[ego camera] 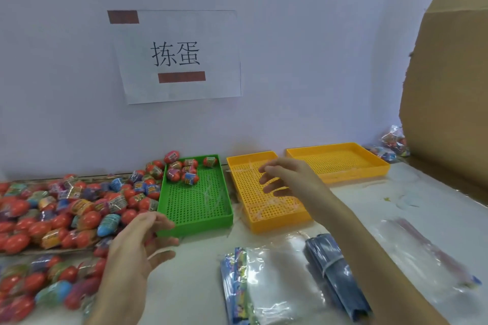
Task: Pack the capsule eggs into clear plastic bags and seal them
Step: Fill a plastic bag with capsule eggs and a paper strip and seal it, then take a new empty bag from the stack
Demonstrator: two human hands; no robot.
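A big heap of wrapped capsule eggs [63, 208], mostly red with some blue, covers the table's left side. Several more eggs [184, 169] lie at the far end of a green perforated tray [195, 206]. My left hand [137, 250] hovers at the heap's right edge with relaxed, spread fingers, holding nothing. My right hand [285, 179] hangs over a yellow perforated tray [264, 219], fingers loosely spread and empty. A stack of clear plastic bags [269, 280] with printed edges lies near the front of the table.
A second yellow tray [340, 163] stands at the back right. A folded blue bundle [335, 272] and more clear bags [422, 253] lie right of the stack. Packed bags [393, 142] sit by a cardboard box [449, 87]. A paper sign [177, 58] hangs on the wall.
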